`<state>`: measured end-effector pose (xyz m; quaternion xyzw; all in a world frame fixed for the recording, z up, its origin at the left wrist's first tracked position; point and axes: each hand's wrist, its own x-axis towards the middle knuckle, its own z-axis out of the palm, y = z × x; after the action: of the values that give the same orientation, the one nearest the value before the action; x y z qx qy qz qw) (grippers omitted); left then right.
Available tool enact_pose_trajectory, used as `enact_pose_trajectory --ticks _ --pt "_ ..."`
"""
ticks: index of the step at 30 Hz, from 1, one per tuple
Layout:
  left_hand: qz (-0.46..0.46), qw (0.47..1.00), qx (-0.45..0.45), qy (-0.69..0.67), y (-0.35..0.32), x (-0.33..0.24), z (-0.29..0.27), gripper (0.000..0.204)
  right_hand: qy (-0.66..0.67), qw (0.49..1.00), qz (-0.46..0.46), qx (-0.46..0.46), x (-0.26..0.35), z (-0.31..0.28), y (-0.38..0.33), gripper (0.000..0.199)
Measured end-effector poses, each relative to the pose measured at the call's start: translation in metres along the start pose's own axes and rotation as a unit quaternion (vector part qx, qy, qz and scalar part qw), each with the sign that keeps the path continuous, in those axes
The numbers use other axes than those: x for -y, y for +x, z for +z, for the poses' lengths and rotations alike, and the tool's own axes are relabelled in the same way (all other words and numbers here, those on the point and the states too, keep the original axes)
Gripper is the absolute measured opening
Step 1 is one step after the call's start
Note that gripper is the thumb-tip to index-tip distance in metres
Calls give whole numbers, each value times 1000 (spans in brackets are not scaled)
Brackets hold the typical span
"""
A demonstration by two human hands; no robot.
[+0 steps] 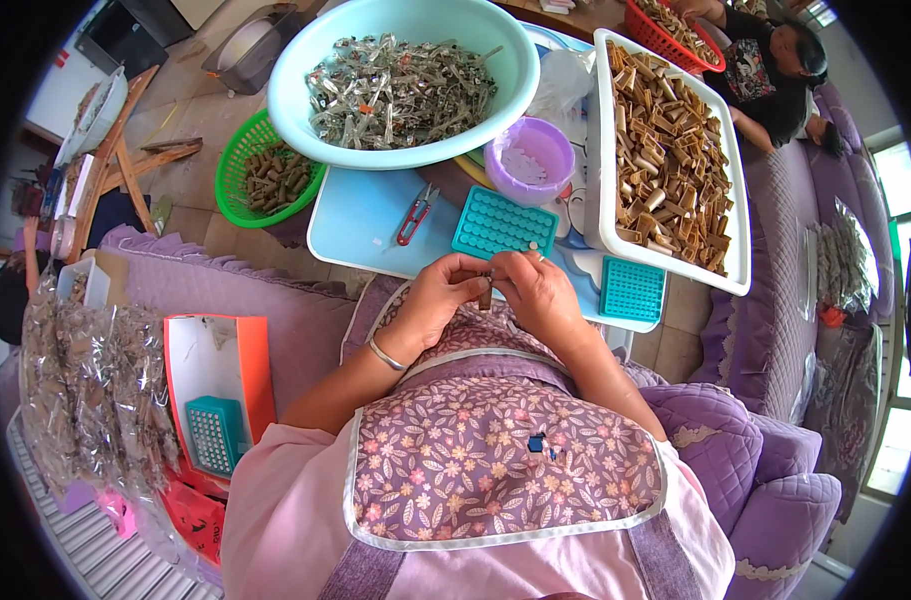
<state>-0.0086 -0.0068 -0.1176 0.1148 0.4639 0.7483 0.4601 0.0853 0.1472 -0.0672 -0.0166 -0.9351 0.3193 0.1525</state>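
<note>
We can't make out much of the small brown tube (485, 297): fingers cover its top, only the lower end shows, and whatever sits at its upper tip is too small to tell. Its long axis runs roughly near-far, lower end pointing back toward the lap, held just above the purple floral apron (495, 460) and near the front edge of the light blue table (360, 215). Left hand (437, 298) comes in from lower left w/ wrist bent, a silver bangle (385, 355) on it, fingers curled shut and pinching the tube from the left. Right hand (540, 290) meets it from the right, fingers also curled closed on the tube's upper part; thumb side faces up, knuckles toward the table. Both hands touch each other at the fingertips. Just far of them lies a teal perforated tray (503, 224), w/ red snips (413, 217) to its left and a 2nd teal tray (632, 289) to the right. Farther back: a white tray of brown tubes (668, 150), a purple bowl (531, 160), a pale green basin of metal clips (400, 85), and a green basket (267, 172), partly hidden by the basin. Another person (775, 75) at far right is cut off by the rim.
</note>
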Motion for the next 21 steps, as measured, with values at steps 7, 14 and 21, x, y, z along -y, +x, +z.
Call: enact_pose_trajectory --ticks 7,14,21 --pt "-3 1000 -24 -5 -1 -7 7 14 21 998 18 -47 -7 -13 5 18" --pt "-24 999 -29 -23 2 -3 2 16 -67 997 21 -30 -19 -18 7 15" --pt "-32 999 -15 -29 1 -4 4 18 -113 993 29 -1 -24 -10 8 11"
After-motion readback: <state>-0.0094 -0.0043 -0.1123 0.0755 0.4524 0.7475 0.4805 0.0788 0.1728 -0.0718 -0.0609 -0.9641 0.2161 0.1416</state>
